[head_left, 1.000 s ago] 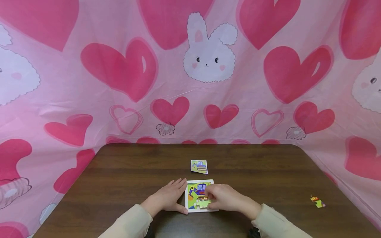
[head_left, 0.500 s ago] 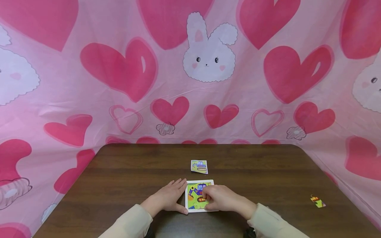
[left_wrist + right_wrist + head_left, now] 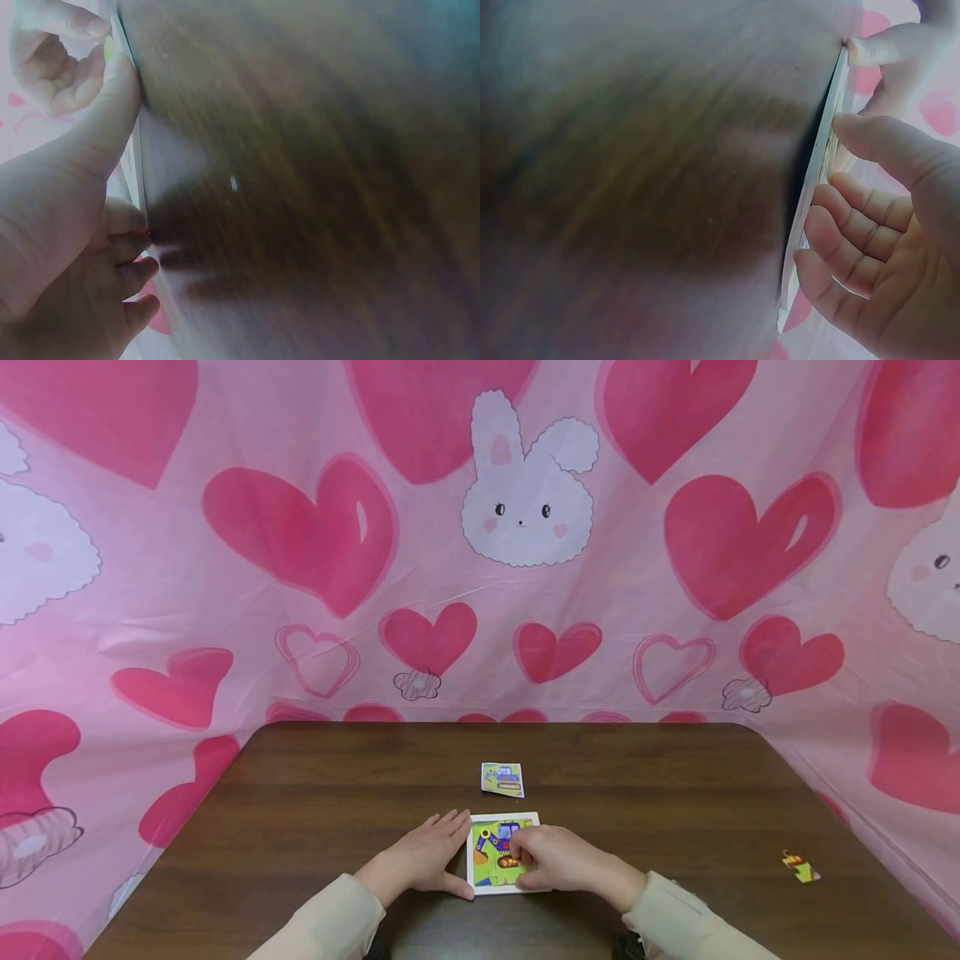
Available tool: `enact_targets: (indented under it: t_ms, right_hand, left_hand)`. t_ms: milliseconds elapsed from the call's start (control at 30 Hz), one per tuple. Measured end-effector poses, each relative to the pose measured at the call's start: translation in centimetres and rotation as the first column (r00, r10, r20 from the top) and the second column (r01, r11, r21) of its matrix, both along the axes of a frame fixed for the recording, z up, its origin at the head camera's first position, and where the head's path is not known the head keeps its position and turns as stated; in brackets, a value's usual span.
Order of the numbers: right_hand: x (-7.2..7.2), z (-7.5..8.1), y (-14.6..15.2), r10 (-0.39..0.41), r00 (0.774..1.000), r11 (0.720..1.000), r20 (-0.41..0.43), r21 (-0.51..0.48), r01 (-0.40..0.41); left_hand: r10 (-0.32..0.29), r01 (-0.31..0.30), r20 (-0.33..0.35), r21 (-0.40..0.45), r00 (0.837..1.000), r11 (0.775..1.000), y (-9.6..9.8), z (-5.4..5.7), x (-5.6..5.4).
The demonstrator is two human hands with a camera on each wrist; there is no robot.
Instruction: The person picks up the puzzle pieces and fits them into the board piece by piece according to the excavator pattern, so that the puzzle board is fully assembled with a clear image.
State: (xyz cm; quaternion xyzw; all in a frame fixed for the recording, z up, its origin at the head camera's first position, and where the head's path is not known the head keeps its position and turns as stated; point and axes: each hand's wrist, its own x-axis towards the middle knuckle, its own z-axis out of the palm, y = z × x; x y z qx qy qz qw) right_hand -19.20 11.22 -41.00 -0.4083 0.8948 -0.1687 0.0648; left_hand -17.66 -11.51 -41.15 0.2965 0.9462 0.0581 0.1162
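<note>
A white-framed jigsaw puzzle board [image 3: 491, 888] with a digger picture lies flat in front of me. Along its left edge my left hand [image 3: 423, 853] rests, fingers extended, thumb at the near corner. My right hand [image 3: 566, 864] is over the board's right part, its fingers curled and its thumb touching a green puzzle piece [image 3: 504, 877] at the bottom. That hand hides the board's right side. In the right wrist view, the thumb and curled fingers [image 3: 825, 229] meet the top of the board [image 3: 810, 187].
Behind the board lies a small picture card [image 3: 501, 779] with the same digger. Loose yellow-green and red puzzle pieces [image 3: 802, 867] lie far right on the dark wooden table [image 3: 337, 785]. A pink cloth with hearts and rabbits hangs behind the table.
The right hand has moved slightly left and lowered the green puzzle piece from a tilted position until it lies flat in the board. My left hand has stayed still.
</note>
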Motion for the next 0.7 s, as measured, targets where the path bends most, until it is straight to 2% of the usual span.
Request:
enact_targets:
  t_ms: [233, 367, 700]
  right_hand:
    - [0.04, 0.03, 0.22, 0.043, 0.999, 0.999, -0.001, -0.012, -0.043]
    - [0.02, 0.04, 0.39, 0.081, 0.996, 0.997, 0.026, -0.017, -0.081]
    - [0.08, 0.05, 0.41, 0.115, 0.993, 0.993, 0.033, -0.020, -0.114]
  left_hand:
    - [0.000, 0.000, -0.004, -0.005, 1.000, 1.000, 0.05, -0.05, -0.05]
    - [-0.007, 0.007, -0.012, -0.012, 1.000, 1.000, 0.03, -0.04, 0.00]
    - [-0.007, 0.006, -0.014, -0.011, 1.000, 1.000, -0.01, -0.07, 0.03]
